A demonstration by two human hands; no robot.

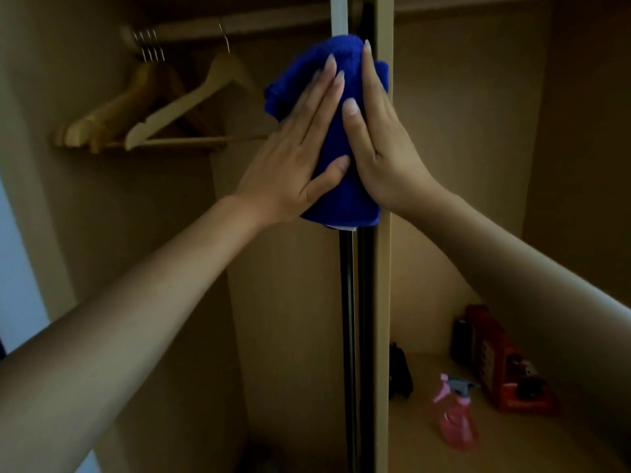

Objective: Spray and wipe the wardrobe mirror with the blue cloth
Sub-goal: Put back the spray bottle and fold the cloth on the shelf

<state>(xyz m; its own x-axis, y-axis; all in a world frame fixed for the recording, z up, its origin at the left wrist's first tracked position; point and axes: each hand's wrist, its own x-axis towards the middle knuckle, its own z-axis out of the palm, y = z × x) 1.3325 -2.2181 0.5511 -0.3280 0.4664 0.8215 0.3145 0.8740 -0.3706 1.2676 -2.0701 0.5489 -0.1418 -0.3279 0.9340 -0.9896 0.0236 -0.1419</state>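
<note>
The blue cloth [336, 138] is folded over the narrow front edge of a wardrobe door or divider [382, 302], seen edge-on in the middle of the view. My left hand [293, 155] presses flat on the cloth's left side, fingers straight. My right hand [379, 138] presses flat on its right side, thumb lying over the cloth. The two hands sandwich the cloth around the panel edge. No mirror face shows from this angle. A pink spray bottle [456, 414] with a grey trigger stands on the shelf at lower right.
Several wooden hangers [164, 107] hang from a rail at upper left inside the wardrobe. A red box-like object [502, 360] and a dark item [399, 373] sit on the lower right shelf near the spray bottle. Dark sliding tracks [353, 336] run down beside the panel.
</note>
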